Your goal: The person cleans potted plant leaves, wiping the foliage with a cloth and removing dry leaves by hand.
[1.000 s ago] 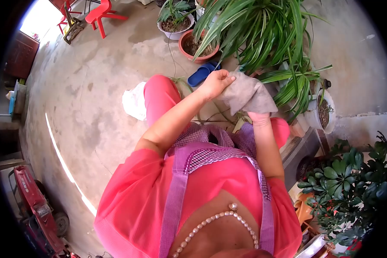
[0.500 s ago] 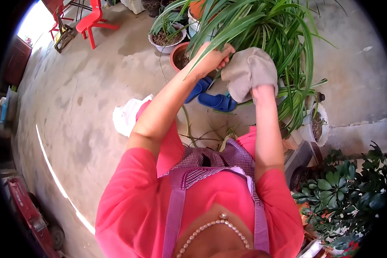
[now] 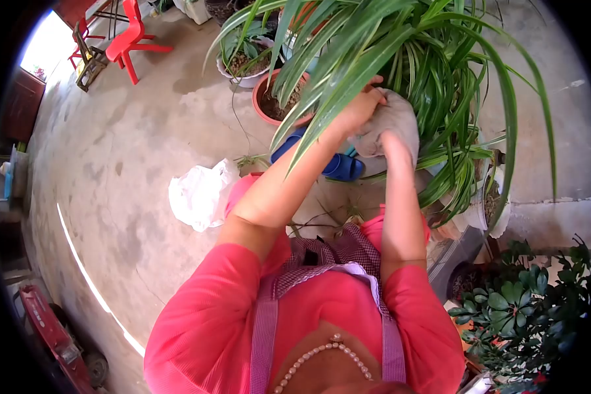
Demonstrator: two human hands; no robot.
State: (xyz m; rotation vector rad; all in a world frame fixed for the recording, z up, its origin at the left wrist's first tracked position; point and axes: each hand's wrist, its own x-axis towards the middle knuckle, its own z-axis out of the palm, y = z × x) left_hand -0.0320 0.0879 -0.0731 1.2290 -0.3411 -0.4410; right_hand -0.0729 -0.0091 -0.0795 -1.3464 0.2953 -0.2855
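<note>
A grey-beige cloth (image 3: 400, 118) is draped over my right hand (image 3: 393, 139), which grips it among the long striped leaves of a spider plant (image 3: 433, 85). The cloth hides most of that hand's fingers. My left hand (image 3: 361, 110) is beside the cloth, its fingers curled in and close to it. Long leaves hang in front of the left hand and forearm, so what those fingers hold is hidden.
Blue slippers (image 3: 343, 167) lie on the floor below my hands. A terracotta pot (image 3: 264, 105) and a white pot (image 3: 248, 80) stand beyond. A white plastic bag (image 3: 200, 196) is left of my knee, a leafy plant (image 3: 505, 299) at lower right, and a red chair (image 3: 130, 39) at upper left.
My left hand has moved right and slightly down, closer to the cloth. Its fingers are now more hidden by leaves. The cloth has dropped a little, and the leaves spread wider across the view.
</note>
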